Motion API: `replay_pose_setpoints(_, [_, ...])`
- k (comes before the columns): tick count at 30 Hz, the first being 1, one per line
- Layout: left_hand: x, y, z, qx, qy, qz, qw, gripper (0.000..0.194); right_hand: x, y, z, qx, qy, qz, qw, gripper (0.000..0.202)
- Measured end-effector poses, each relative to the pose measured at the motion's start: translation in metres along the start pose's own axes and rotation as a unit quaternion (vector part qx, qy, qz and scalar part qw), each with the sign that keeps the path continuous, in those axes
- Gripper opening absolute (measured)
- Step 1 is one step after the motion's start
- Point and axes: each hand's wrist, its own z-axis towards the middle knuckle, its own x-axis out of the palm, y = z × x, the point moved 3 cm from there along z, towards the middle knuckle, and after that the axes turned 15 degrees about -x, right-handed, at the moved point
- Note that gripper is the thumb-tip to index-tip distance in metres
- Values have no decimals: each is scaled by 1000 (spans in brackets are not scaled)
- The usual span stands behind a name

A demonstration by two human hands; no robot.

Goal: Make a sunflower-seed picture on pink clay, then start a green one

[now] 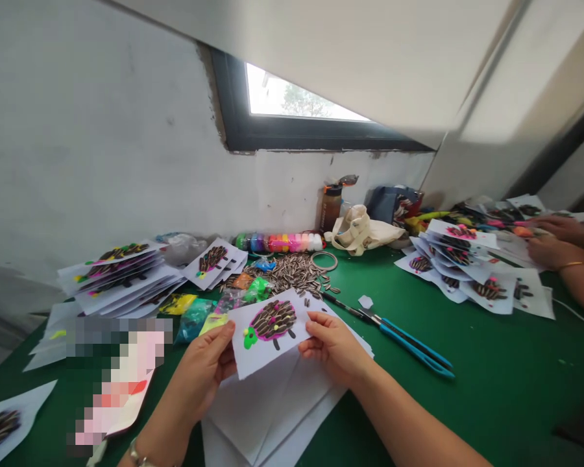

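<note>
Between my two hands is a small white paper card (pixel 272 327), tilted up toward me. It carries an animal figure: a body of striped sunflower seeds edged in pink, a green head and dark legs. My left hand (pixel 202 360) pinches the card's left edge, and my right hand (pixel 333 347) grips its right edge. Below it lie white paper sheets (pixel 282 415). Just behind the card are a heap of loose sunflower seeds (pixel 292 272) and small bags of coloured clay, including a teal one (pixel 194 319).
Stacks of seed-decorated cards stand at left (pixel 126 282) and right (pixel 460 269). A blue-handled tool (pixel 413 344) lies right of my hand. Behind are clay tubs (pixel 279 242), a tape ring (pixel 324 261), a bottle (pixel 331 207) and a cloth bag (pixel 365 233). Another person's hands (pixel 557 243) work far right.
</note>
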Motion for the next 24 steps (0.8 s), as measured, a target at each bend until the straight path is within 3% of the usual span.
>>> replay_pose_setpoints(6, [2,-1,-3,41,-18,-27,999,16,4,3,13,21,-60,-10,998,33])
replay_pose_setpoints(10, [1,0,-3,39,-36,-74,996,24,20,23,46,-37,-42,-34,998,24])
replay_pose_setpoints(13, [0,1,-2,35,-36,-88,995,29,47,27,84,-46,-15,-44,998,17])
replay_pose_setpoints(17, [0,6,0,25,-32,-98,994,33,94,11,140,-53,2,-63,997,12])
replay_pose_setpoints(21, [-4,13,6,32,-30,-102,994,41,141,-15,190,-41,33,-97,994,32])
replay_pose_setpoints(24, [-8,16,12,42,-36,-92,994,50,166,-33,217,-26,63,-126,990,35])
